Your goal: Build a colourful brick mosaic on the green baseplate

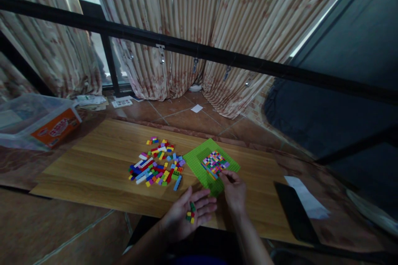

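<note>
My left hand [190, 214] and right hand [234, 189] were bare, as were my forearms [253, 238]. I wore dark clothing [217, 243], with deep-blue cloth [196, 260] visible at lower centre.

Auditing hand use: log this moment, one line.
left hand: bricks in palm | right hand: at brick build | under build: green baseplate

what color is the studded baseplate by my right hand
The baseplate is bright green, in the head view.

Left hand [184, 216] cradling bricks [192, 215], right hand [234, 190] at multicoloured block [215, 162]
</note>
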### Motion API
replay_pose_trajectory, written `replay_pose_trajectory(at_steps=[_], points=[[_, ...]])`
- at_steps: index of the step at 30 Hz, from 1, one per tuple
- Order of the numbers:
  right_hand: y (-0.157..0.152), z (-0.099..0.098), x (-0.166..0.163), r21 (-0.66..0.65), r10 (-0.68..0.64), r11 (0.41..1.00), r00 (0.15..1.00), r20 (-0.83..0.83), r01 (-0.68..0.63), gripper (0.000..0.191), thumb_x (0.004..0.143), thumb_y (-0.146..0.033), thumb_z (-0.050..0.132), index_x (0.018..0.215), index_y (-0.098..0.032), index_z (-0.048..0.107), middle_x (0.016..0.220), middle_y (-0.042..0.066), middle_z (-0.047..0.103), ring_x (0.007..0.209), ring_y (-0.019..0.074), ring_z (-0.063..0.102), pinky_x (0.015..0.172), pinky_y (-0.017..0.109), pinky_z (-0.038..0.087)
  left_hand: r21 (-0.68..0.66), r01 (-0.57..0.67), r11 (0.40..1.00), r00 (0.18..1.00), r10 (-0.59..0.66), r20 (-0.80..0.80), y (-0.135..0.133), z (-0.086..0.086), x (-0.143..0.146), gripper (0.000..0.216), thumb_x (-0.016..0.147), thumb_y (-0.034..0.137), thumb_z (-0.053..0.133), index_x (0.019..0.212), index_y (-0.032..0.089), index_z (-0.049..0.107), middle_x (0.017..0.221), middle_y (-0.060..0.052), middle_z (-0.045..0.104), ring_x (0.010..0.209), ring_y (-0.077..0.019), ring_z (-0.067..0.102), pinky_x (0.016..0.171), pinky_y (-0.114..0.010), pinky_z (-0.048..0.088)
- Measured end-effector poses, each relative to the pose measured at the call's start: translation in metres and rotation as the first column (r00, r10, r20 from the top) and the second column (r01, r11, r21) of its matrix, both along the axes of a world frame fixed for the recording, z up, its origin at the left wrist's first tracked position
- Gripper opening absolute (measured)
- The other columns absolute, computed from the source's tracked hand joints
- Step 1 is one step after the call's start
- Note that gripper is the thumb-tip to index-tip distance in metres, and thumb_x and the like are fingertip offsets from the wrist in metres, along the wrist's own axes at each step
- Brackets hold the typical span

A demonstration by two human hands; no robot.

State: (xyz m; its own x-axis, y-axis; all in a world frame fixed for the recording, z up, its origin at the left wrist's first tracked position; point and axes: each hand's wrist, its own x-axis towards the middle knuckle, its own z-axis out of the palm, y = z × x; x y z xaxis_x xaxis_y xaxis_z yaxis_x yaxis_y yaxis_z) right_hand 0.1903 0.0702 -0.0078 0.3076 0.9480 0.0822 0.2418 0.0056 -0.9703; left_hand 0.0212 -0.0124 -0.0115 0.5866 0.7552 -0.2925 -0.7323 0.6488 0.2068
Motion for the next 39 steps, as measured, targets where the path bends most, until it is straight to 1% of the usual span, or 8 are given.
replay_pose_trajectory(at_steps=[7,11,14,17,22,25,35,39], points=[[-0.021,0.011,0.0,0.003,-0.011,1.0,1.0,0.01,0.011,0.029,0.072,-0.042,0.066,0.081,-0.015,0.069,0.08,0.007,0.071,0.077,0.0219,0.065,0.074,0.035,0.049,-0.009,-0.02,1.0,0.999,0.021,0.029,0.0,0.005,0.0,0.057,0.089,0.055,0.038,0.121,0.012,0.057,0.12,-0.015,0.062,0.114,-0.0266,0.054,0.1,-0.039,0.03],[-0.051,0.021,-0.01,0.005,0.146,0.989,0.985,0.094,-0.148,0.022,0.078,-0.037,0.062,0.084,-0.017,0.069,0.085,0.006,0.07,0.08,0.0204,0.064,0.075,0.033,0.05,-0.055,-0.037,0.998,0.998,0.04,0.055,0.0,0.006,0.001,0.055,0.09,0.054,0.036,0.117,0.012,0.06,0.113,-0.014,0.065,0.107,-0.024,0.058,0.095,-0.037,0.035],[-0.071,0.033,-0.021,-0.007,0.409,0.91,0.898,0.164,-0.414,0.018,0.085,-0.031,0.055,0.091,-0.021,0.069,0.093,0.005,0.067,0.087,0.0182,0.063,0.077,0.03,0.05,-0.07,-0.048,0.996,0.996,0.053,0.075,0.001,0.007,0.003,0.051,0.092,0.051,0.035,0.114,0.013,0.061,0.1,-0.01,0.069,0.094,-0.0194,0.062,0.087,-0.031,0.04],[-0.081,0.043,-0.03,-0.013,0.568,0.81,0.778,0.267,-0.586,0.021,0.088,-0.025,0.051,0.1,-0.025,0.068,0.099,0.005,0.065,0.093,0.018,0.06,0.081,0.031,0.049,-0.048,-0.059,0.997,0.996,0.062,0.062,0.002,0.009,0.003,0.049,0.093,0.05,0.034,0.11,0.013,0.063,0.093,-0.008,0.07,0.087,-0.0169,0.063,0.083,-0.028,0.041],[-0.08,0.051,-0.037,-0.053,0.65,0.7,0.606,0.458,-0.712,0.028,0.089,-0.017,0.048,0.109,-0.028,0.064,0.103,0.005,0.063,0.097,0.0198,0.056,0.085,0.034,0.047,0.079,0.01,0.997,0.999,-0.013,0.037,0.001,0.016,0.002,0.057,0.092,0.054,0.029,0.099,0.012,0.067,0.085,-0.009,0.07,0.093,-0.02,0.063,0.087,-0.029,0.041],[-0.079,0.049,-0.04,-0.079,0.659,0.676,0.553,0.51,-0.733,0.029,0.089,-0.014,0.048,0.109,-0.028,0.064,0.103,0.004,0.063,0.097,0.0202,0.055,0.085,0.035,0.045,0.107,0.041,0.993,0.999,-0.044,0.027,-0.001,0.017,0.0,0.062,0.092,0.055,0.025,0.091,0.011,0.069,0.077,-0.009,0.069,0.09,-0.02,0.064,0.084,-0.029,0.041],[-0.081,0.046,-0.042,-0.074,0.655,0.724,0.65,0.386,-0.686,0.022,0.087,-0.014,0.051,0.097,-0.026,0.066,0.1,0.002,0.065,0.095,0.0179,0.058,0.085,0.032,0.045,0.089,-0.031,0.996,0.999,0.028,0.035,0.001,0.015,0.003,0.054,0.094,0.05,0.028,0.098,0.012,0.067,0.091,-0.01,0.069,0.099,-0.0197,0.061,0.089,-0.028,0.039],[-0.075,0.041,-0.034,-0.104,0.57,0.819,0.776,0.272,-0.565,0.014,0.086,-0.024,0.054,0.091,-0.024,0.067,0.092,0.002,0.067,0.087,0.0177,0.061,0.078,0.03,0.048,0.085,-0.019,0.996,0.999,0.016,0.038,0.001,0.012,0.004,0.053,0.092,0.052,0.031,0.104,0.014,0.065,0.096,-0.01,0.069,0.102,-0.0218,0.06,0.088,-0.031,0.04]])
